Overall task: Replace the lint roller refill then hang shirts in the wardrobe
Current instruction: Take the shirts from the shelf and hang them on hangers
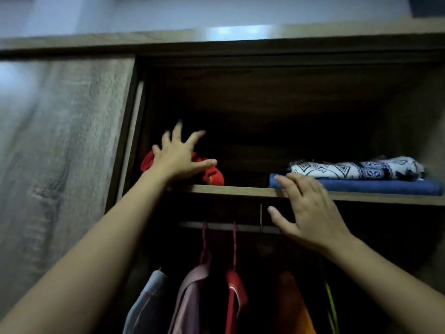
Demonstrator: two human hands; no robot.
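Note:
I look up into an open wooden wardrobe. My left hand (179,154) is raised over the upper shelf (240,190) with fingers spread, hovering over a crumpled red cloth (214,177) and holding nothing. My right hand (310,213) is open in front of the shelf's edge, its fingertips near a folded blue cloth (375,186). Below the shelf, several shirts hang from a rail (250,227): a light blue one (149,302), a mauve one (190,297), a red one (234,300) and an orange one (291,304). No lint roller is in view.
A black-and-white patterned cloth (354,168) lies folded on the blue one at the shelf's right. A closed sliding door (60,153) covers the wardrobe's left side. The back of the shelf compartment is dark. The wardrobe's right wall (419,131) bounds the shelf.

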